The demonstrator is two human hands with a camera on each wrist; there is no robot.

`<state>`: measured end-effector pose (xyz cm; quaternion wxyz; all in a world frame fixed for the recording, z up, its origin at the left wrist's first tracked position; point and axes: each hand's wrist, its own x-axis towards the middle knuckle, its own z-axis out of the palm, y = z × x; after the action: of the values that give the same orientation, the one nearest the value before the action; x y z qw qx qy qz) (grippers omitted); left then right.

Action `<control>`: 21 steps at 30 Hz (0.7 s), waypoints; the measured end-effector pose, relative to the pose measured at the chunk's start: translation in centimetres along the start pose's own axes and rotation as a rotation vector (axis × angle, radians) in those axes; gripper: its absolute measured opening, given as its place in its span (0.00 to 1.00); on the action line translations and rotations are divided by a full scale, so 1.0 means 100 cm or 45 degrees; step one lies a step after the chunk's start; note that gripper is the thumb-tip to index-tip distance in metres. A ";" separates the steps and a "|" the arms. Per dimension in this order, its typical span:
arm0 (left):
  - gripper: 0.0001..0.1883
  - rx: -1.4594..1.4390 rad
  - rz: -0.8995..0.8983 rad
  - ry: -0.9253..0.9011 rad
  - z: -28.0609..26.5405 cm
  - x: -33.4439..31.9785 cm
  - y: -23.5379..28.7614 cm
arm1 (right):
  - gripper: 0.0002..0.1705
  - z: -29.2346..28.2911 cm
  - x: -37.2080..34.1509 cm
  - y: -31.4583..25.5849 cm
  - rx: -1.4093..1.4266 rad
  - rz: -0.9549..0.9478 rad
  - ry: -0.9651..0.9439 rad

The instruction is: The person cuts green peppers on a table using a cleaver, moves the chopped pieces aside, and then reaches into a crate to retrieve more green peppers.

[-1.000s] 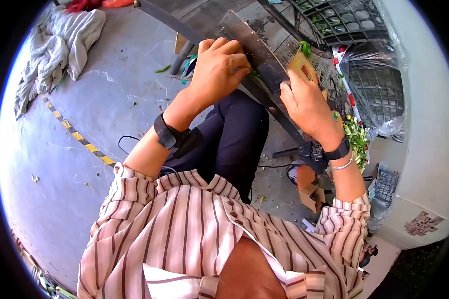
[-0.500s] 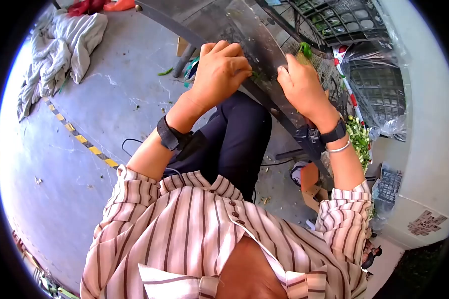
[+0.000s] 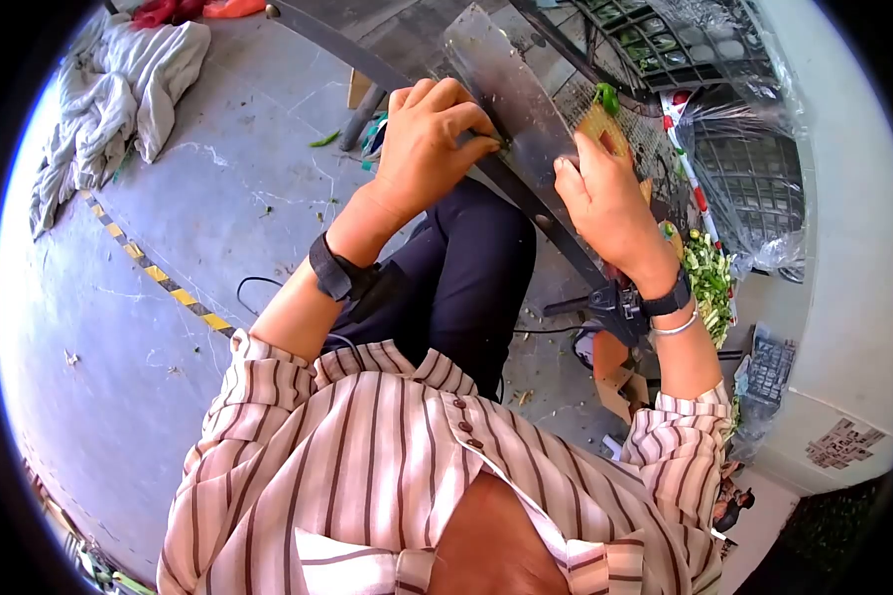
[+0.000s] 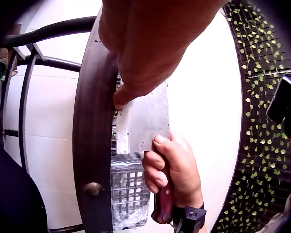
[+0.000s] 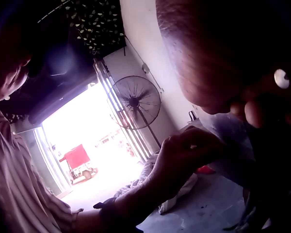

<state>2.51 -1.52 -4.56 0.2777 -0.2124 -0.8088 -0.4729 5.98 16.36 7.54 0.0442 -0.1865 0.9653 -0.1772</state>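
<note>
Floor (image 3: 218, 213) spreads open beyond the knuckles of the left hand (image 3: 427, 144). By its fingertips runs the dark edge of the table (image 3: 522, 188). The cleaver (image 3: 511, 84) spans between the hands, curled fingers of the right hand (image 3: 615, 203) gripping its handle. Left thumb and finger pinch a green piece (image 3: 506, 144) beside the blade.

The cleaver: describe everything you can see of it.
The cleaver, slanting in the head view, has a broad, rectangular blade of grey metal with small specks. Its dark red handle shows a rivet. The right hand's grip curls round the handle, thumb near the blade's base. The left hand has fingertips beside the blade; contact is unclear.
</note>
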 end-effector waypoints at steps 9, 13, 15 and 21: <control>0.08 0.032 0.042 -0.039 -0.001 -0.002 -0.004 | 0.10 -0.002 0.000 -0.007 0.002 -0.008 -0.022; 0.08 -0.004 0.065 -0.022 -0.001 -0.002 -0.006 | 0.10 0.001 0.004 -0.008 0.081 0.063 -0.082; 0.07 -0.041 0.109 -0.029 0.000 -0.001 -0.007 | 0.09 0.002 0.008 -0.006 0.001 -0.057 -0.074; 0.06 -0.035 0.093 -0.087 0.001 0.001 -0.004 | 0.10 0.014 0.021 0.004 -0.031 -0.234 0.105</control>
<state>2.19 -1.62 -4.74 0.2641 -0.2615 -0.8029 -0.4660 4.08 15.44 6.00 -0.0141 -0.2674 0.9472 -0.1763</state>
